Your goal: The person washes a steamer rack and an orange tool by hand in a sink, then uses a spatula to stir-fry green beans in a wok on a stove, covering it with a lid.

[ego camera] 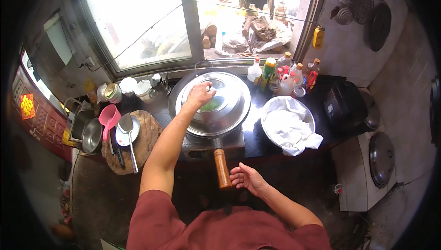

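A domed metal lid [225, 121] with a glass centre covers a wok [174, 86] on a gas stove [237, 143]. Gripping the knob on top of the lid is my left hand [199, 95]; its fingers hide most of the knob. Something green shows blurred through the glass. The wok's wooden handle [222, 169] points towards me. Just right of the handle's end, my right hand [249, 180] is empty, its fingers loosely curled and somewhat apart. Whether its fingertips touch the handle, I cannot tell.
On the left, a round wooden chopping board [151, 121] bears a white plate [121, 135], a spatula [126, 124] and a knife [120, 157]. Behind it is a pink ladle [109, 116]. On the right are a cloth-filled bowl [313, 121], several bottles [268, 72] and a black appliance [346, 105].
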Demonstrator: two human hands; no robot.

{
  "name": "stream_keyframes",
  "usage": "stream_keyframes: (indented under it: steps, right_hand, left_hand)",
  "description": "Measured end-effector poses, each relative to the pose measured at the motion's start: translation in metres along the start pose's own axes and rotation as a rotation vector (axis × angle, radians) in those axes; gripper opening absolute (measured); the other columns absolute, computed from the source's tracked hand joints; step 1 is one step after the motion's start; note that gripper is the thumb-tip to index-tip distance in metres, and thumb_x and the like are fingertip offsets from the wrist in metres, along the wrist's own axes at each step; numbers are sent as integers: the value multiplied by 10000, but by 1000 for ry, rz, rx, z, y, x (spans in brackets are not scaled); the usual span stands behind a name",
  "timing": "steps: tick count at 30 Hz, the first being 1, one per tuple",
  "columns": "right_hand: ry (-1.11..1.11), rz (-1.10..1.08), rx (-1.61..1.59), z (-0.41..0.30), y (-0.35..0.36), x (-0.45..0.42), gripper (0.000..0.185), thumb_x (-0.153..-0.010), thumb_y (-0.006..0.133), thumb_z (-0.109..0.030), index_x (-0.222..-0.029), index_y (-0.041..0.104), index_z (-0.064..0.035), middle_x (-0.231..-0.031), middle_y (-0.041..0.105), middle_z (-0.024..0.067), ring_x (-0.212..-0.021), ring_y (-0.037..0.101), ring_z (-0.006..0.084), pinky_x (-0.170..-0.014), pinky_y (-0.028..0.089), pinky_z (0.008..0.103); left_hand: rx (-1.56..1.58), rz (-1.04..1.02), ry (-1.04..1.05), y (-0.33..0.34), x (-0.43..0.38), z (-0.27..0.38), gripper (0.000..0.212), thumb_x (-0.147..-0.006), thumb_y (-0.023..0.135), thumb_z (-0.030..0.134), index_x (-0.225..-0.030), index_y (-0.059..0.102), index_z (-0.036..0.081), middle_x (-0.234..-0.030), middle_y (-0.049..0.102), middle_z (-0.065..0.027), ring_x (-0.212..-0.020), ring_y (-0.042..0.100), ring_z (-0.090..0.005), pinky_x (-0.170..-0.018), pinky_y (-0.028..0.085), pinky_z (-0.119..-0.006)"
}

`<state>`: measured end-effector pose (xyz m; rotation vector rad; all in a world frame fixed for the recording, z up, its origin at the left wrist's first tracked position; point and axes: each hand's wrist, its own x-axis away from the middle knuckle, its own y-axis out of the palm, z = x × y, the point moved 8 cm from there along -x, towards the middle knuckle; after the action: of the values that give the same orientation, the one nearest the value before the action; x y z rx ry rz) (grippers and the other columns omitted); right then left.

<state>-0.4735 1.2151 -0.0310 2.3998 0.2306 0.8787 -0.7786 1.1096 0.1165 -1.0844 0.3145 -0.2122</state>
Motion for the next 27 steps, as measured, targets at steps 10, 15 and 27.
stream_keyframes:
  steps: [10, 15, 27]
  right_hand:
    - [-34, 105, 22, -8, -43, 11, 288, -856, 517, -326, -938, 570, -56, -850, 632, 85, -686, 591, 146, -601, 472, 267]
    - [-30, 104, 32, -18, -56, 13, 216, -880, 502, -265, -912, 578, -66, -823, 639, 74, -683, 604, 139, -599, 483, 262]
    - [1, 62, 70, -13, -80, 4, 198, -874, 518, -258, -906, 573, -71, -823, 632, 65, -668, 595, 127, -596, 480, 250]
  left_hand:
    - [-66, 24, -70, -7, -10, 1, 406, -716, 609, 322, -1035, 617, 71, -1042, 612, -171, -1013, 564, -313, -903, 430, -382]
    - [-159, -10, -110, 3, -18, 3, 352, -722, 598, 284, -995, 620, 62, -1024, 613, -179, -990, 577, -319, -869, 459, -376]
    - [-203, 28, -167, 5, -16, -2, 328, -719, 623, 239, -992, 600, 59, -1018, 597, -185, -987, 571, -320, -877, 455, -375]
